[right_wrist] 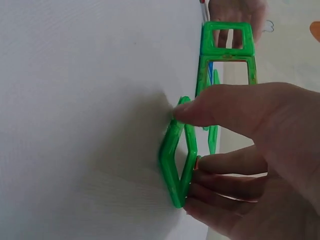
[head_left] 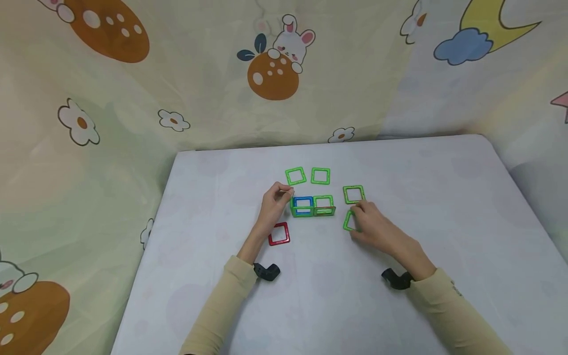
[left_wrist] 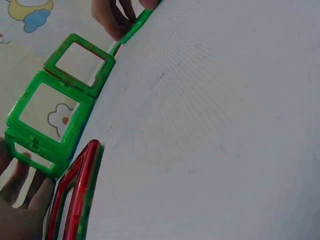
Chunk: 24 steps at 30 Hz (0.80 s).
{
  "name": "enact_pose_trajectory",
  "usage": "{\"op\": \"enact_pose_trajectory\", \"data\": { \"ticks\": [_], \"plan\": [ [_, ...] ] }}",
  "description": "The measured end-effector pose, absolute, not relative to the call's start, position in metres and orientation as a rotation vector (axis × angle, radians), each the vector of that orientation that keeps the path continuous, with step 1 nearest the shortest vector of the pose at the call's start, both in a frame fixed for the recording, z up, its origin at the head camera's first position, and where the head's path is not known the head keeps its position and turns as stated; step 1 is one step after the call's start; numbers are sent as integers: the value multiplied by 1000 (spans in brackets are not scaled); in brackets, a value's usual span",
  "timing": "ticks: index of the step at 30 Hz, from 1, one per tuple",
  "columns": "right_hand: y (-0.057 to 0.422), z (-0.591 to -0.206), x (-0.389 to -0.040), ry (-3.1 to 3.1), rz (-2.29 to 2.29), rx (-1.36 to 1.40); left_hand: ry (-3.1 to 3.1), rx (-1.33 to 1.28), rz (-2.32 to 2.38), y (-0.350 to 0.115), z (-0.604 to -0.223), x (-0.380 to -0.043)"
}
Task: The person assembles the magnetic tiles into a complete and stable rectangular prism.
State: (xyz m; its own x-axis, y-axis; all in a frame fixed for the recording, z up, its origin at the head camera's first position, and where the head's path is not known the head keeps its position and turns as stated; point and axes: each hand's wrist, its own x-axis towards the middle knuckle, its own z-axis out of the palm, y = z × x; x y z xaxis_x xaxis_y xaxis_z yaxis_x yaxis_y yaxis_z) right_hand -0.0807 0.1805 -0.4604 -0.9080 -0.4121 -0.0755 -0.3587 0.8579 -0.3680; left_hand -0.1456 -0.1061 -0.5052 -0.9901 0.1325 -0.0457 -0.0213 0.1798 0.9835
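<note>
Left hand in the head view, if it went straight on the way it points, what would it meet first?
Past the green panel beside it, the left hand would likely meet the back-left loose green frame first, though depth is unclear.

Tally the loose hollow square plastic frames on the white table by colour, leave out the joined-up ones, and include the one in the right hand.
Green hollow square plastic frames: 4
Red hollow square plastic frame: 1
Total: 5
</note>
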Motion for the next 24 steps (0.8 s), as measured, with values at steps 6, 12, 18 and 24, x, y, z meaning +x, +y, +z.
{"op": "enact_pose_trajectory", "data": {
  "ticks": [6, 12, 18, 24],
  "plan": [
    [177, -458, -81, 2848, -416, -637, 2309, 108, 1945, -106, -504, -145],
    [174, -459, -82, 2869, -382, -673, 2302, 120, 1953, -107, -505, -144],
    [174, -460, -82, 2892, -424, -710, 2302, 129, 1957, -107, -507, -146],
    [175, -461, -85, 2923, -484, -696, 2309, 121, 1954, -107, -506, -146]
  ]
}}
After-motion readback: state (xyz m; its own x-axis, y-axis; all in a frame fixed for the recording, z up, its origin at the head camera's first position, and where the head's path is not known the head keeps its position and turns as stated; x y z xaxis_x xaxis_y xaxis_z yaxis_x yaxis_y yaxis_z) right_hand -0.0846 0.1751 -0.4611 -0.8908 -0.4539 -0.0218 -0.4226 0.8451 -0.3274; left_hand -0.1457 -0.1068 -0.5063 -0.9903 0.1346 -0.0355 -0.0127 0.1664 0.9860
